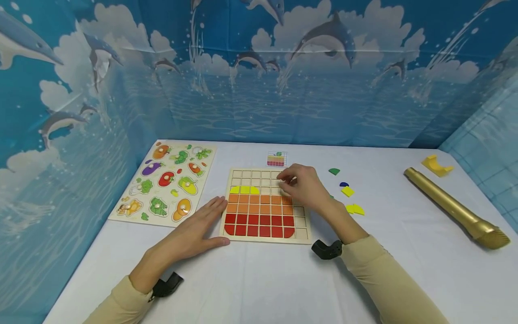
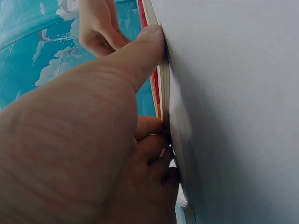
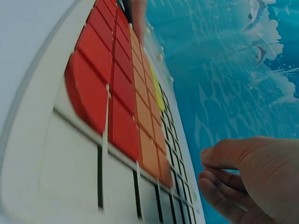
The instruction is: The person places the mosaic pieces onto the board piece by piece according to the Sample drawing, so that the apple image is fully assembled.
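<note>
A square wooden grid board lies on the table. Red tiles fill its two nearest rows in part, orange tiles the two above, and three yellow tiles start the row beyond. My left hand rests with straight fingers along the board's left edge, thumb at its near left corner. Over the board's far right part hovers my right hand, its fingers bent and its thumb close to the index fingertip. In the right wrist view no piece shows at those fingertips; I cannot tell whether they pinch something small.
A small picture card lies beyond the board. Right of it are a green piece, a dark blue piece and yellow pieces. A vegetable puzzle lies left. Farther right are a gold tube and a yellow bracket.
</note>
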Action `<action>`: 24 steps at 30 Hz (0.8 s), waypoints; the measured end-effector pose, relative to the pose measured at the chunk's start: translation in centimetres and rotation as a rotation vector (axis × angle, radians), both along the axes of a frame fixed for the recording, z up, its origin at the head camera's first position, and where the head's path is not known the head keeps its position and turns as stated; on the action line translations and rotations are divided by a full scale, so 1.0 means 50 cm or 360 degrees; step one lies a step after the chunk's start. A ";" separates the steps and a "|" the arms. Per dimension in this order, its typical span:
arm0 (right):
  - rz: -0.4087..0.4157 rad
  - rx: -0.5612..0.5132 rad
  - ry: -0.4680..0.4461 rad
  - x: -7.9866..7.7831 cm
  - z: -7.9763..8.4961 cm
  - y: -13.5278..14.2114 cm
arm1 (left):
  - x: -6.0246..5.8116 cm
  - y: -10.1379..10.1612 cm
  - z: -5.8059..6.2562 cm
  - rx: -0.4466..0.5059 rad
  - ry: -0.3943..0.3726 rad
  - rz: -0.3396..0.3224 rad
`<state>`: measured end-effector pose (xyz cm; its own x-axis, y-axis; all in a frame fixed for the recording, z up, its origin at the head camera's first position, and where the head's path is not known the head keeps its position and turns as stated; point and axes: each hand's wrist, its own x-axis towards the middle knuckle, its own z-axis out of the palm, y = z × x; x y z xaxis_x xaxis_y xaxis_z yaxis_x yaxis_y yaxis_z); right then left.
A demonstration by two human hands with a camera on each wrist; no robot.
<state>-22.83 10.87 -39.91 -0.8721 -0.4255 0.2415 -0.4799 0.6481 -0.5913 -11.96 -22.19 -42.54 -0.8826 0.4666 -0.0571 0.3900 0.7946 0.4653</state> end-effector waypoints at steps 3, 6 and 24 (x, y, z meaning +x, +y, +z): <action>-0.0038 0.0033 0.0019 0.004 0.002 0.034 | 0.000 0.000 0.000 0.0006 -0.0015 0.0010; -0.0064 0.0064 0.0027 0.012 0.000 0.070 | 0.000 0.000 0.000 0.0006 -0.0022 0.0015; -0.0123 0.0322 0.0118 0.107 0.000 0.290 | 0.003 0.001 0.002 0.0026 -0.0032 0.0020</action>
